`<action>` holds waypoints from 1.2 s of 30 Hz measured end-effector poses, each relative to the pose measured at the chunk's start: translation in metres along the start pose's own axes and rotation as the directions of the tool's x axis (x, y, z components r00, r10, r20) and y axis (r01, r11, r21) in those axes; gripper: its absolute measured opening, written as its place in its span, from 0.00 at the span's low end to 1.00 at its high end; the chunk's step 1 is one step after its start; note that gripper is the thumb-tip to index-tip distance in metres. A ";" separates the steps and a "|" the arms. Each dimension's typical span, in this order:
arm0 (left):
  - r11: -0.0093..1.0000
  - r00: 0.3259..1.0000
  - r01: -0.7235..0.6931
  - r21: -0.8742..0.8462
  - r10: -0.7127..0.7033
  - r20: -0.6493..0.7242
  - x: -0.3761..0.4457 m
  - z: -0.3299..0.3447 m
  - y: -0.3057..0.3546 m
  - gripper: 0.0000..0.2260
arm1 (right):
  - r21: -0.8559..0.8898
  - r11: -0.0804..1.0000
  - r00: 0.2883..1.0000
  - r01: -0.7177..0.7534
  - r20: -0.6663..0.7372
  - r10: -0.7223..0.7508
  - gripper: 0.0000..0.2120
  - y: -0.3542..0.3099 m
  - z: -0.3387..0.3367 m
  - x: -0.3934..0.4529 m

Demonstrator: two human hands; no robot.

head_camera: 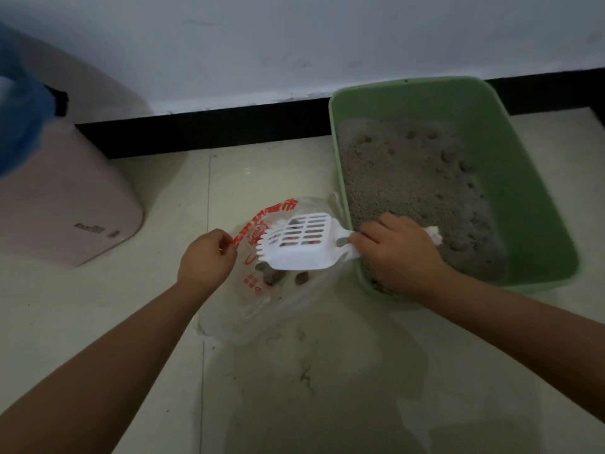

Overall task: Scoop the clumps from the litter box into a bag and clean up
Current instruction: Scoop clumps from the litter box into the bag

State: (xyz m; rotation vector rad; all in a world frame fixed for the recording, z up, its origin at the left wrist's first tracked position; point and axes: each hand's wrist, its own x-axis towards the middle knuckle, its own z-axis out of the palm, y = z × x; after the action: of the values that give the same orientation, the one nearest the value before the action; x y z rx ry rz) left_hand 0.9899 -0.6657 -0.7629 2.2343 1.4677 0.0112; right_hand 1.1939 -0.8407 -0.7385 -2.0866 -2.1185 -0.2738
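A green litter box [510,178] stands on the floor at the right, filled with grey litter [409,178] that shows several clumps. To its left lies a clear plastic bag [262,306] with red print, and a few dark clumps [273,276] lie inside it. My left hand [206,257] pinches the bag's left rim and holds it up. My right hand [396,253] grips the handle of a white slotted scoop [301,244]. The scoop head hangs tilted over the bag's mouth, teeth pointing left.
A pink rounded bin [65,198] with a blue bag [19,126] in it stands at the left. A white wall with a black skirting board [203,132] runs behind. The pale tiled floor [311,388] in front of me has dark smudges.
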 end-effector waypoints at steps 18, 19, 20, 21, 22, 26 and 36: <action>1.000 0.999 -0.022 0.021 0.023 -0.031 0.001 -0.006 -0.001 0.12 | -0.016 0.994 0.994 0.108 -0.025 -0.108 0.18 -0.001 0.003 0.002; 0.999 0.999 -0.023 0.023 0.024 -0.028 0.001 -0.006 -0.001 0.11 | -0.026 0.992 0.992 0.122 -0.040 -0.123 0.18 -0.001 0.003 0.001; 0.999 0.999 -0.026 0.026 0.026 -0.026 0.001 -0.005 -0.001 0.11 | -0.028 0.991 0.990 0.130 -0.056 -0.131 0.17 0.000 0.003 0.001; 0.999 0.999 -0.028 0.027 0.029 -0.027 0.001 -0.005 -0.001 0.11 | -0.019 0.992 0.989 0.127 -0.069 -0.128 0.16 0.001 0.002 0.002; 0.999 0.999 -0.027 0.027 0.028 -0.029 0.002 -0.005 -0.002 0.11 | -0.013 0.992 0.989 0.127 -0.070 -0.128 0.16 0.002 0.002 0.003; 0.999 0.999 -0.028 0.025 0.029 -0.032 0.001 -0.004 -0.002 0.12 | -0.079 0.980 0.981 0.185 -0.050 -0.189 0.19 0.004 0.005 0.009; 0.999 0.999 -0.036 0.020 0.037 -0.037 0.001 -0.002 -0.004 0.12 | -0.101 0.985 0.989 0.142 -0.022 -0.145 0.19 0.007 0.002 0.009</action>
State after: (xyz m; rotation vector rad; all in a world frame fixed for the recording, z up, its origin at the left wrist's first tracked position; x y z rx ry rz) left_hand 0.9861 -0.6632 -0.7627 2.2880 1.4521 0.0510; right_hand 1.2010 -0.8316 -0.7384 -1.9695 -2.2857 -0.4329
